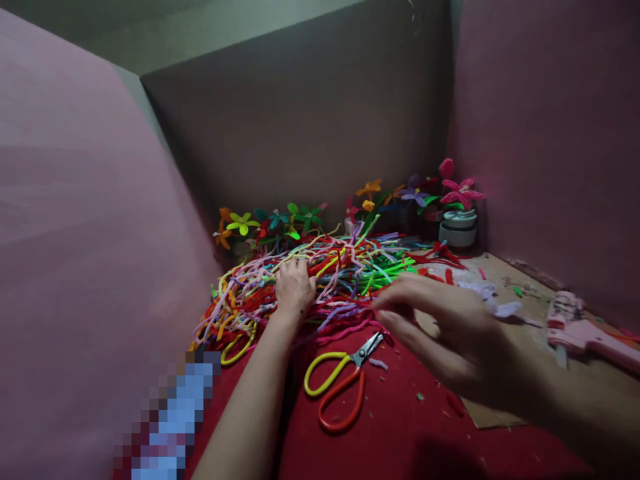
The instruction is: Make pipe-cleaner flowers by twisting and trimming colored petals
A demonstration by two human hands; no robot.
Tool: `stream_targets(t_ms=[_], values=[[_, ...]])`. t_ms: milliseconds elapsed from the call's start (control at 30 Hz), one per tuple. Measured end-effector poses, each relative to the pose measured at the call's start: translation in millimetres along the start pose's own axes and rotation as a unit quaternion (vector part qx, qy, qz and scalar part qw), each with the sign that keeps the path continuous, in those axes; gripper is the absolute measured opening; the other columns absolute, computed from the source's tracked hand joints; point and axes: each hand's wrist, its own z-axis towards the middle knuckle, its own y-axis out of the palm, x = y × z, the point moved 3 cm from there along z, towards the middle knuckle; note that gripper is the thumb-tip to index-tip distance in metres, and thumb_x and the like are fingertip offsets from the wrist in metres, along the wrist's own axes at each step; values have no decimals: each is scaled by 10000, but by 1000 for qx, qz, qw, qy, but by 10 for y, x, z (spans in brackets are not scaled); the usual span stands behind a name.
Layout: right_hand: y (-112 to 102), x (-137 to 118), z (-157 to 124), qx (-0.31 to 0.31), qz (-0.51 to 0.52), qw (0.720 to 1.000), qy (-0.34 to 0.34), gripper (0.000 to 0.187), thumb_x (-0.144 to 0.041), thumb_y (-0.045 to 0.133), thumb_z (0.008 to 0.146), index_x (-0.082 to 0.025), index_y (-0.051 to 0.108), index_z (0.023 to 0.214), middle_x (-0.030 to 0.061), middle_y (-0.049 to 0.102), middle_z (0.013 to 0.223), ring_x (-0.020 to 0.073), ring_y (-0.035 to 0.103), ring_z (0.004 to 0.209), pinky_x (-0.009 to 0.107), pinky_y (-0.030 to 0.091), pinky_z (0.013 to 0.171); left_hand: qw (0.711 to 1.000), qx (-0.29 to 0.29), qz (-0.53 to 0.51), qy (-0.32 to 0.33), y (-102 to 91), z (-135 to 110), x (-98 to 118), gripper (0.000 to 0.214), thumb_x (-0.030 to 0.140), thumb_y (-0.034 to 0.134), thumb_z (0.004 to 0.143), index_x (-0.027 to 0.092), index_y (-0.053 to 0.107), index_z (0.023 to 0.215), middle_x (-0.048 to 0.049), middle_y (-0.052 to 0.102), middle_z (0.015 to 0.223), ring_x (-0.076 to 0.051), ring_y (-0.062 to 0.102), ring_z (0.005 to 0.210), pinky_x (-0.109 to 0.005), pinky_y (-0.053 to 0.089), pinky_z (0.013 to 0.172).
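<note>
A large tangled heap of fuzzy pipe cleaners (340, 267) in many colours lies in front of me. My left hand (295, 287) rests on it, knuckles up, its bent fingers closed among the stems; their tips are hidden. To the right, my right hand (440, 313) hovers at the heap's near edge. Its index finger and thumb are stretched out with a gap between them, close to some red and purple stems; nothing is visibly held. Below, scissors (345, 380) with one yellow and one red handle lie on the red cloth (390, 427), blades slightly apart.
Finished pipe-cleaner flowers (243, 223) stand along the back, with a pink one (460, 192) over a pale green pot (457, 228). A pink glue gun (583, 330) lies on cardboard (525, 287) at the right. Another yellow handle (237, 347) shows at left. Pink panels (85, 253) flank the space.
</note>
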Motion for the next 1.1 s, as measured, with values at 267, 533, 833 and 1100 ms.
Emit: stream_targets(t_ms=[267, 533, 833, 1100], values=[[577, 833, 351, -51, -61, 996, 30, 259, -43, 471, 755, -138, 611, 950, 85, 587, 967, 165, 533, 919, 299, 412, 830, 998, -8, -24, 53, 58, -138, 135, 124, 244, 471, 795, 196, 584, 778, -55, 595, 818, -206, 485, 820, -327, 368, 745], [1034, 1041, 296, -217, -163, 958, 89, 374, -90, 468, 730, -101, 549, 1096, 135, 554, 1080, 219, 513, 987, 315, 388, 853, 991, -59, -82, 83, 96, -303, 195, 85, 213, 499, 774, 197, 581, 779, -47, 590, 810, -194, 477, 804, -315, 361, 725], [1097, 1037, 98, -263, -200, 937, 110, 369, -159, 436, 783, -175, 530, 1139, 116, 528, 1074, 201, 494, 969, 298, 382, 818, 980, -111, -138, 91, 173, -316, 189, 165, 277, 478, 804, 209, 629, 812, -43, 631, 833, -177, 538, 823, -298, 382, 755], [1185, 980, 137, -259, -264, 923, 107, 519, -185, 376, 795, -267, 354, 1308, 111, 518, 1063, 249, 509, 924, 351, 425, 708, 989, -81, -117, -36, 200, -308, 129, 229, 256, 382, 851, 181, 518, 1019, -45, 656, 823, -158, 613, 731, -251, 410, 652]])
